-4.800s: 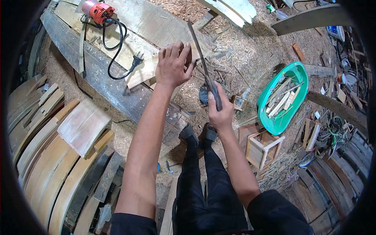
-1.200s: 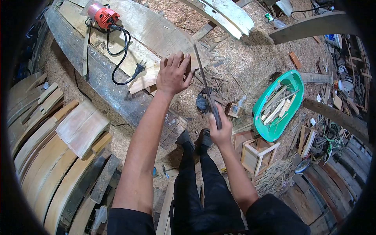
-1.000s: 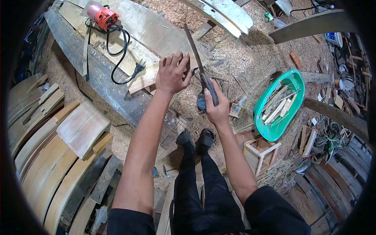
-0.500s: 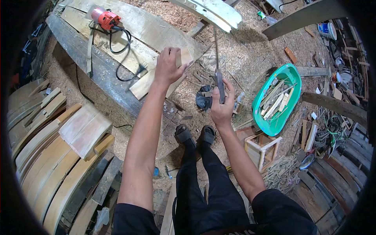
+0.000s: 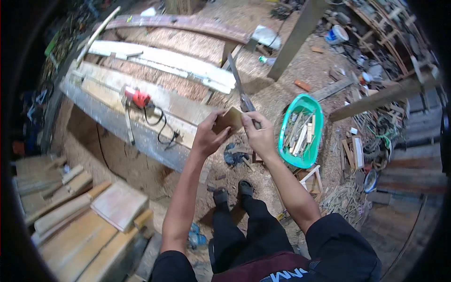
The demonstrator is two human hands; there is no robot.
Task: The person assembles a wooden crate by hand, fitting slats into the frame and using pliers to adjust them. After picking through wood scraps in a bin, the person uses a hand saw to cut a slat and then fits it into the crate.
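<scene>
A small flat piece of wood (image 5: 233, 118) is held up at the middle of the view, with the fingers of my left hand (image 5: 210, 134) closed round its left side. My right hand (image 5: 260, 134) is wrapped round the dark handle of a long-bladed tool (image 5: 238, 81), whose blade points up and away. The tool's handle end is right beside the wood's right edge, and my right fingers are at that edge too. Whether the blade touches the wood cannot be made out.
A plank bench (image 5: 141, 136) at the left carries a red power tool (image 5: 137, 97) with a black cord. A green basin (image 5: 281, 141) of wood strips stands on the right, near upright posts (image 5: 298, 40). Stacked boards (image 5: 120, 204) lie lower left.
Both hands have come together, bringing the wood and the tool's handle side by side. The wood is now raised and tilted. The view has shifted, showing more of the far side.
</scene>
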